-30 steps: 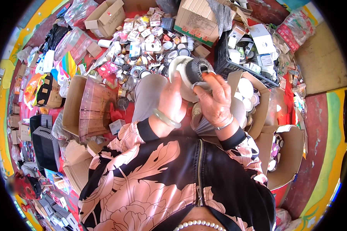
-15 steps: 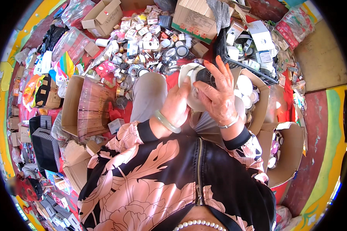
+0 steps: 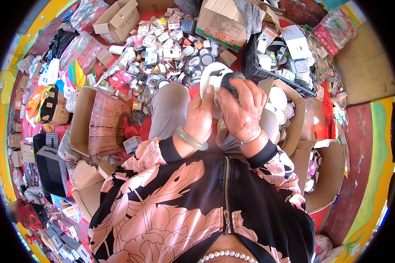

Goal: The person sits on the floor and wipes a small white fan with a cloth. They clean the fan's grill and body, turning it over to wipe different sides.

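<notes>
You have both hands up over your lap, closed together on one thing: a round white plastic lamp housing with a dark ribbed centre [image 3: 218, 79]. Your left hand [image 3: 200, 115], a pale green bangle on its wrist, clamps the near-left rim, its fingers wrapped up the side. Your right hand [image 3: 241, 107], with a thin silver bracelet, lies over the dark ribbed part with its fingers spread and pressed down, covering most of it. That split looks deliberate: one hand steadies the shell while the other bears on the core, so the piece stays put between them, held just above your grey-trousered knees [image 3: 169, 109].

Around you the red floor [image 3: 197, 94] is crowded. Far from your hands lies a heap of small boxes and round metal-and-white fittings [image 3: 166, 61]. To the far right a black plastic crate [image 3: 276, 65] holds white cartons, and an open brown cardboard box of white round discs [image 3: 289, 109] sits just beside your right wrist. On the left a translucent brown ribbed plastic sheet [image 3: 107, 125] leans against a cardboard box [image 3: 81, 118]. The heap presses close to your knees, so there is little bare floor near the hands.
</notes>
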Motion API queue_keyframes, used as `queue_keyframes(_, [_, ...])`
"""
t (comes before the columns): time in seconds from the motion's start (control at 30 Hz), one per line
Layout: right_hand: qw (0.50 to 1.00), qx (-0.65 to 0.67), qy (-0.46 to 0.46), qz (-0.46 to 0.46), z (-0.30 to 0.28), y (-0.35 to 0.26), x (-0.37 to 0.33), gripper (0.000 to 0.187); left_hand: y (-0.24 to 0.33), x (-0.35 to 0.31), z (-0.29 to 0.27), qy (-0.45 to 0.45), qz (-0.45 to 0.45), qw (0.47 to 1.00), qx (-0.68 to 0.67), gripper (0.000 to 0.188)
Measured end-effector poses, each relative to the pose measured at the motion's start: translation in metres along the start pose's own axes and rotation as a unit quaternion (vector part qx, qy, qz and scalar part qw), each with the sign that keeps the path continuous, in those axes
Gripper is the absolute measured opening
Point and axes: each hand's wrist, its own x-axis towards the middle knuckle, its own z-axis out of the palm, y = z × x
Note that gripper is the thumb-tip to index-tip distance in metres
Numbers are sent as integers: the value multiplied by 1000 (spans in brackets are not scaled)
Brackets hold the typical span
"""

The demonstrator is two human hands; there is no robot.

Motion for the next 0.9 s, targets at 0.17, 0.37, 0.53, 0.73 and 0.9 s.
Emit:
queue_keyframes(0.17, [995, 60, -63, -48, -6, 5, -4, 35, 13, -2, 3, 15, -7, 999, -48, 30])
queue_keyframes(0.37, [992, 126, -24, -9, -13, 2, -3, 32, 16, -3, 12, 43, 14, 999, 20, 34])
queue_keyframes(0.53, [991, 114, -34, 56, -19, -5, 3, 24, 14, -6, 8, 15, 115, 962, 249, 35])
queue_keyframes(0.73, [984, 118, 23, 128, -4, -1, 18, 15, 1, -9, 13, 17, 149, 943, 298, 34])
queue_keyframes(0.9, [994, 61, -39, 85, -9, -8, 22, 10, -10, 2, 3, 43, 123, 969, 209, 33])
